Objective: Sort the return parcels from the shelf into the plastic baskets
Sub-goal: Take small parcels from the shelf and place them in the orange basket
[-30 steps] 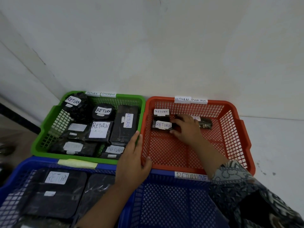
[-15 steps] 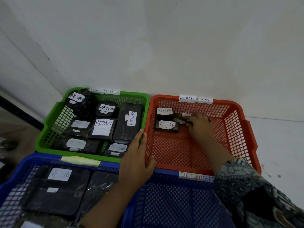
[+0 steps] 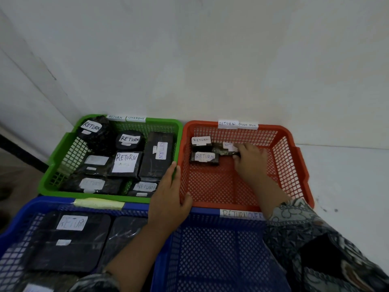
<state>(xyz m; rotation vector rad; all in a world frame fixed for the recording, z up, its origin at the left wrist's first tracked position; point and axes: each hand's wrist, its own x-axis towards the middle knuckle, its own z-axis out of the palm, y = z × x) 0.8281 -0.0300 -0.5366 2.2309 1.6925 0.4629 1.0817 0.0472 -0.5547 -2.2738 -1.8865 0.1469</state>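
The small black parcel [image 3: 223, 150] we are sorting lies on the floor of the orange basket [image 3: 303, 171], at its far side, with a white label on top. Our right hand [image 3: 249, 160] reaches into the basket and its bent fingers cover the parcel's right end; we cannot tell whether they pinch it or only touch it. Just left of it sit two more black parcels marked RETURN, one farther [image 3: 201, 142] and one nearer [image 3: 204, 158], the nearer touching our parcel's left end.

Our left hand [image 3: 170, 199] rests relaxed on the orange basket's near left corner, fingers straight along the rim and thumb lying inside the wall.

The green basket [image 3: 52, 171] stands touching on the left, packed with black parcels labelled RETURN. Nearer to us are two blue baskets: the left one [image 3: 19, 216] holds large black parcels, and our right sleeve [image 3: 299, 226] crosses the right one [image 3: 210, 253]. Behind everything rises a white wall [image 3: 210, 60].
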